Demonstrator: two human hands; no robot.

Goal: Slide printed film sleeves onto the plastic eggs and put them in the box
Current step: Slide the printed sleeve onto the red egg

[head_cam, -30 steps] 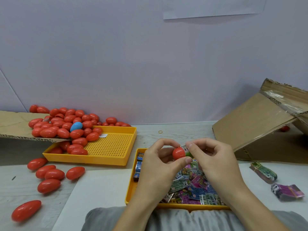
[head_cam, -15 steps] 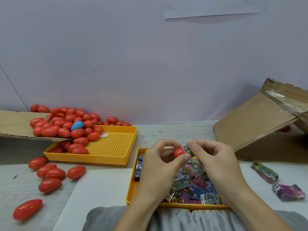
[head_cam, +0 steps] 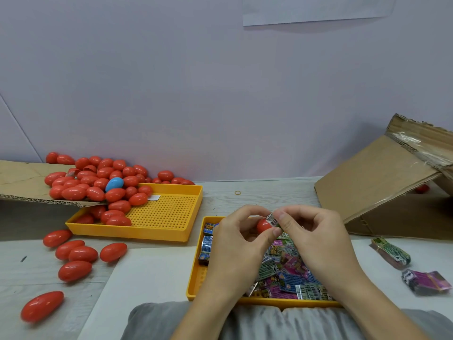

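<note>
Both hands, left hand (head_cam: 236, 238) and right hand (head_cam: 316, 238), pinch one egg (head_cam: 263, 225)

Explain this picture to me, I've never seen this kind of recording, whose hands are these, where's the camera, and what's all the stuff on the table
There is no machine here. A person wears a wide-angle camera on the head, so you look down at their own two hands. The left hand holds a red plastic egg, and the right hand pinches a printed film sleeve at the egg's end. Beneath the hands a yellow tray holds loose printed sleeves. A second yellow tray to the left carries a heap of red eggs with one blue egg among them. More red eggs lie loose on the table. At the right, a cardboard box lies open, with two sleeve bundles in front of it.
</note>
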